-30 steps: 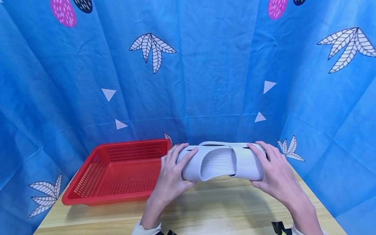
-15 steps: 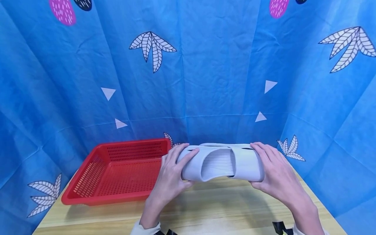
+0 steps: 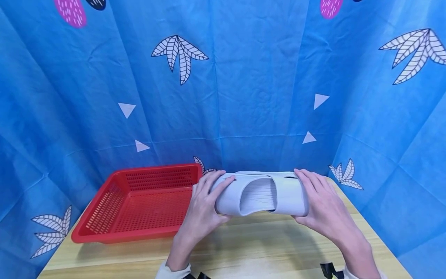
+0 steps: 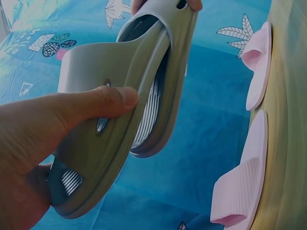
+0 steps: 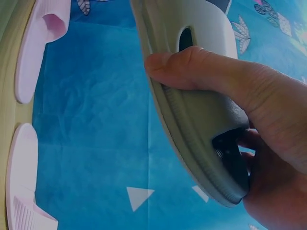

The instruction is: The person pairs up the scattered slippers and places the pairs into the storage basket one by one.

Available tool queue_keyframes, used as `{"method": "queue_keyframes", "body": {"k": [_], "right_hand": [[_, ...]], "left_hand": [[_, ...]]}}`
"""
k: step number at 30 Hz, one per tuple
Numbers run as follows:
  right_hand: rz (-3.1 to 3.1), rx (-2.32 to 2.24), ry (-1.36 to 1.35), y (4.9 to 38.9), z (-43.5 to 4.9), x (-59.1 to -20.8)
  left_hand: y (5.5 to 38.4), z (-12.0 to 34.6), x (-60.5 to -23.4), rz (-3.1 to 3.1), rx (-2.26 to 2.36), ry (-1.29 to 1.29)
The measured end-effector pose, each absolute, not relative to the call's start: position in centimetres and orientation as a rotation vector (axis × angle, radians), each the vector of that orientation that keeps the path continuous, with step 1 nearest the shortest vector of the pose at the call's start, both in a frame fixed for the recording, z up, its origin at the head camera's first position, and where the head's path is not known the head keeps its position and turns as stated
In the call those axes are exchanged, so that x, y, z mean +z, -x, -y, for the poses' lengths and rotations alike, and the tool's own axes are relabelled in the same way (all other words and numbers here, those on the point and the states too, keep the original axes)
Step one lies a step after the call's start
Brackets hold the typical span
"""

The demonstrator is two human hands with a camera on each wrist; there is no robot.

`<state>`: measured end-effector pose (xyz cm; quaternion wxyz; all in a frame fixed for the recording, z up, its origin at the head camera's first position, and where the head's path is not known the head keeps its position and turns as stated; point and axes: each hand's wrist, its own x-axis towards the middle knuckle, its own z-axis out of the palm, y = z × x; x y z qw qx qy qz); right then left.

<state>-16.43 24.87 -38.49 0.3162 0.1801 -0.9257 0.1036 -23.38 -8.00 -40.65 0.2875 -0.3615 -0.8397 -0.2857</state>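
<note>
Grey slippers: both up off the desk, held roughly level just right of the basket; we'd guess over the back half, but height makes that hard to call.
Left hand: gripping one slipper by its strap end, thumb laid across the side of the strap.
Right hand: same deal on the other slipper, thumb tip down on the sole's edge.
Pair in the air: we reckon picking up is done and they look matched up too, toes outward, heel ends overlapping. Setting them down seems to be what's left; they're not in the basket or on the desk.
Straps: wide, smooth, curved, with small slots. Looks like moulded foam or rubber to us, can't tell which.
Footbed: fine parallel ridges above a chunky, rounded sole.
Red basket: shiny plastic, rectangular, holes all over the walls and floor, sitting toward the desk's left edge.
Pink slippers: we only spot these in the wrist views, soles on the desk, heels facing each other, straps ribbed.
Curtain: creased blue fabric, printed leaves and white triangles.
Desk top: pale wood grain, smooth-looking.
</note>
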Motion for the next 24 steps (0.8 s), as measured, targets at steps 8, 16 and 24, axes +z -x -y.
{"method": "queue_keyframes", "body": {"k": [8, 16, 24], "right_hand": [[2.435, 0.266, -0.449, 16.55, -24.83, -38.86], [2.429, 0.266, -0.465, 16.3, -25.07, -38.68], [2.442, 0.325, -0.498, 16.35, -24.43, -38.55]], "left_hand": [[23.43, 7.87, -40.85, 2.27, -0.752, 0.96], [23.52, 7.79, -41.09, 2.282, -0.731, 0.948], [23.17, 7.77, -41.04, 2.327, -0.758, 0.935]]}}
